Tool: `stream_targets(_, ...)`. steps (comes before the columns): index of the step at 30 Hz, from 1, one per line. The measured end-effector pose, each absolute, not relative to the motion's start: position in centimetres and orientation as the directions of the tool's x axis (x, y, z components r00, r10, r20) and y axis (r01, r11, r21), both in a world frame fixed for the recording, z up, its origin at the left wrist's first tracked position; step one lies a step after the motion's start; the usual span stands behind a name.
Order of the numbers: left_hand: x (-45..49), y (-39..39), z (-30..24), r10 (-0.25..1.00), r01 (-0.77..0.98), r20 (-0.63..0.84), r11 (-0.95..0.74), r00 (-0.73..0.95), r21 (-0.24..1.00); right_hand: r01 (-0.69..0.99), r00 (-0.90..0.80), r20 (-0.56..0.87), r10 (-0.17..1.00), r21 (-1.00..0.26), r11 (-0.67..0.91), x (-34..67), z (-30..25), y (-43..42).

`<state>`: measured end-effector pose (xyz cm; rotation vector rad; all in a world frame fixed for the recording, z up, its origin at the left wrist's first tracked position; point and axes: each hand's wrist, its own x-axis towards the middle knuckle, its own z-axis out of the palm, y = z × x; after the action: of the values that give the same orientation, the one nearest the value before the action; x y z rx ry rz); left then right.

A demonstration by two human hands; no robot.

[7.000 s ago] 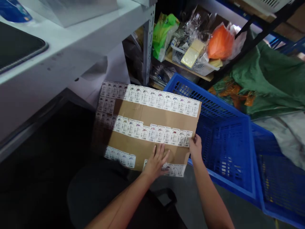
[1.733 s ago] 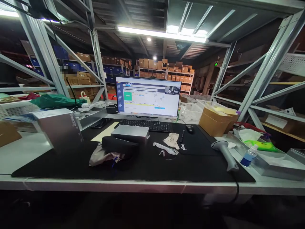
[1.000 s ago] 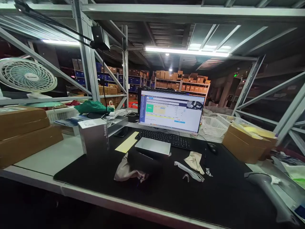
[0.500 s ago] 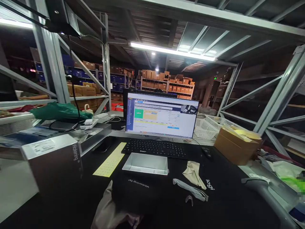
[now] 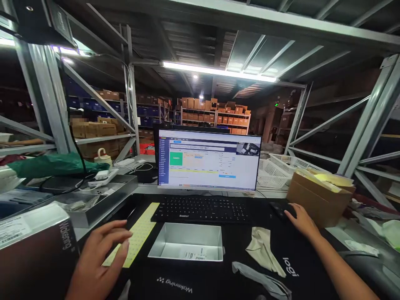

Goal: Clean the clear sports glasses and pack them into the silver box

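Note:
At the right, my right hand (image 5: pixel 302 222) rests on a black computer mouse (image 5: pixel 278 209), thumb along its near side. My left hand (image 5: pixel 101 252) is raised over the left of the desk, fingers curved and apart, with nothing held. Beneath its fingertips lies a yellow label sheet (image 5: pixel 142 231), partly covered by the hand. An open silvery box tray (image 5: pixel 186 241) with a printed label inside stands between my hands. In front of it is a dark surface lettered "Wakening" (image 5: pixel 175 283). A beige cloth (image 5: pixel 262 248) and a grey strip-like pouch (image 5: pixel 258 279) lie to the right.
A lit monitor (image 5: pixel 209 160) stands behind the black keyboard (image 5: pixel 201 210). The large Wakening box (image 5: pixel 34 258) occupies the left edge, near a metal tray (image 5: pixel 106 204) of cables. A cardboard box (image 5: pixel 315 200) and white baskets (image 5: pixel 271 173) stand right. Metal rack posts (image 5: pixel 370 121) frame the desk.
Both hands have come into view, the right onto the mouse and the left above the label sheet. The view has shifted; the grey fabric-like item in front is now mostly out of frame.

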<state>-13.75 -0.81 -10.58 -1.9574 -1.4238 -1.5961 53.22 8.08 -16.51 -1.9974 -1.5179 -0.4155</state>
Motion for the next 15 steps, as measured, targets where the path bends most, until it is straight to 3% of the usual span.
stream_targets(3,-14.2,2.3,-11.3,0.569,0.806,0.811,-0.413,-0.135,0.424,0.948,0.285,0.548,0.787,-0.281,-0.149,53.9,-18.5,8.4)
stream_targets(8,-15.2,3.4,-13.7,0.618,0.813,0.784,-0.428,-0.055,0.394,0.968,0.203,0.483,0.852,-0.229,-0.101,53.2,-19.2,9.1)
stream_targets(15,-14.8,3.9,-14.9,0.691,0.792,0.715,-0.375,-0.108,0.482,0.976,0.194,0.441,0.876,-0.174,-0.128,51.0,-19.4,11.6)
